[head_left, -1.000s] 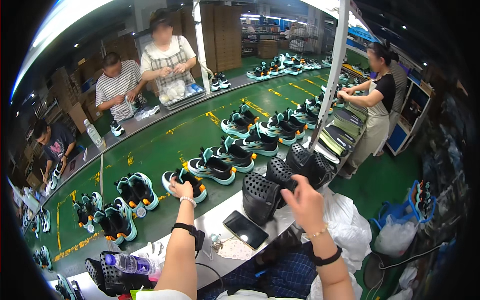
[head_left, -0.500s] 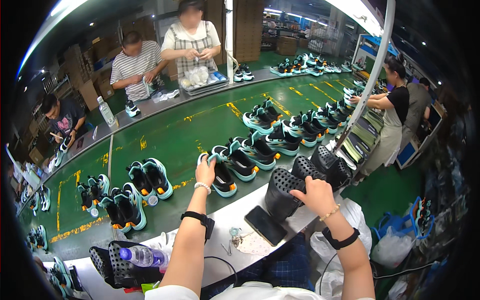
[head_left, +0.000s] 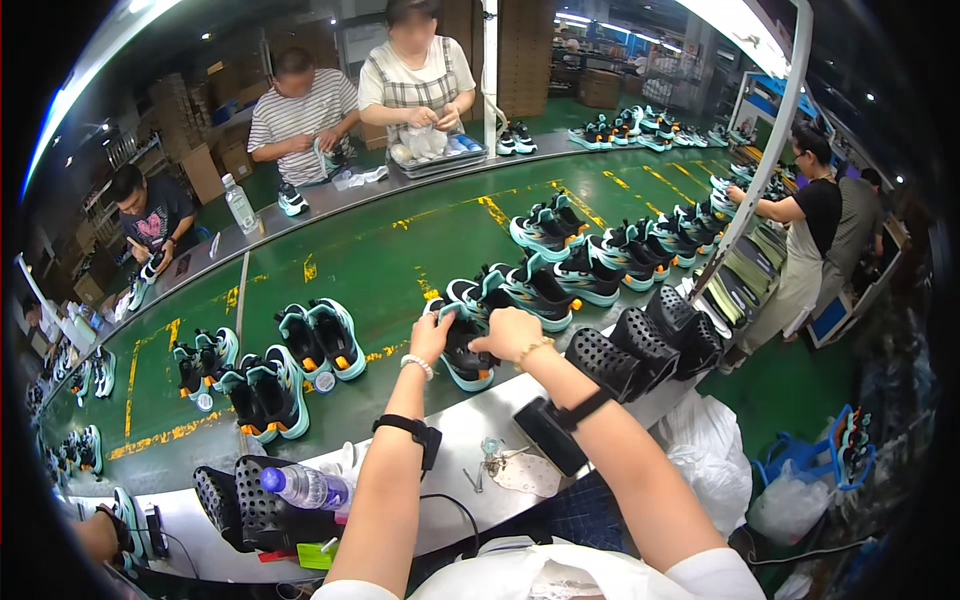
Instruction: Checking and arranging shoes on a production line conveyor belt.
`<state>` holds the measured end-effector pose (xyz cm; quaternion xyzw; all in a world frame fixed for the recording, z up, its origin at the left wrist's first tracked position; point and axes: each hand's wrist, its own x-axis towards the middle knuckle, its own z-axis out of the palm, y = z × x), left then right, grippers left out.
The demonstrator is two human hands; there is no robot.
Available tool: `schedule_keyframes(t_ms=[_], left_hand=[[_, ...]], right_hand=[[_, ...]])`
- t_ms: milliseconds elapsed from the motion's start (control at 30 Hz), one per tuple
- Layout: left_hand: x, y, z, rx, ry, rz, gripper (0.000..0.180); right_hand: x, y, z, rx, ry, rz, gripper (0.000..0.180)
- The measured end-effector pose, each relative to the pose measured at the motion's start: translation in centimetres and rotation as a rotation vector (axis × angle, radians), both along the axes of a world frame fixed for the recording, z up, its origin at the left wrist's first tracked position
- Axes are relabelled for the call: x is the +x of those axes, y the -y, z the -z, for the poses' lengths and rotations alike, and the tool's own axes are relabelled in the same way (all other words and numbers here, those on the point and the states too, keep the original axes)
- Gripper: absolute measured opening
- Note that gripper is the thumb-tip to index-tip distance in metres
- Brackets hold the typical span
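My right hand [head_left: 510,333] has left the black trays [head_left: 640,345] (still stacked) and now grips the sneaker [head_left: 462,345] alongside my left hand [head_left: 432,338].

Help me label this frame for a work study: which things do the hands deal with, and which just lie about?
In hand:
- left hand and right hand, both on the black-and-teal shoe
- green belt under it

Lying about:
- water bottle
- black perforated baskets
- black phone
- white bag
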<state>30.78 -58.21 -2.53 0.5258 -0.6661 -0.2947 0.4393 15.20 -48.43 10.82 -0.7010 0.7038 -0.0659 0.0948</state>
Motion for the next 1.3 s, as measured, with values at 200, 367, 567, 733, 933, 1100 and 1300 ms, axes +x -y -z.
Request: schedule_keyframes(t_ms=[200, 367, 567, 733, 933, 1100, 1300], left_hand=[[0.3, -0.5, 0.2, 0.026, 0.025, -0.124, 0.048], [1.0, -2.1, -0.5, 0.048, 0.034, -0.123, 0.046], [-1.2, -2.2, 1.8, 0.152, -0.082, -0.042, 0.048], [4.3, 0.6, 4.4, 0.278, -0.038, 0.055, 0.081], [-2.7, 0.4, 3.2, 0.149, 0.237, -0.108, 0.075], [-2.3, 2.6, 1.6, 0.077, 0.323, -0.206, 0.054], [-7.5, -2.3, -2.8, -0.412, 0.160, -0.388, 0.053]], right_hand=[[4.4, 5.0, 8.4, -0.203, 0.023, 0.063, 0.041], [7.7, 6.8, 13.1, -0.231, -0.074, 0.046, 0.024], [4.7, 8.9, 14.0, -0.126, 0.074, 0.044, 0.028], [3.8, 0.6, 5.3, -0.150, 0.403, -0.351, 0.026], [-15.4, -14.4, -4.6, -0.769, 0.383, 0.248, 0.038], [-23.7, -16.5, 2.0, -0.477, 0.571, 0.399, 0.052], [-23.5, -17.9, 2.0, -0.513, 0.430, 0.305, 0.062]])
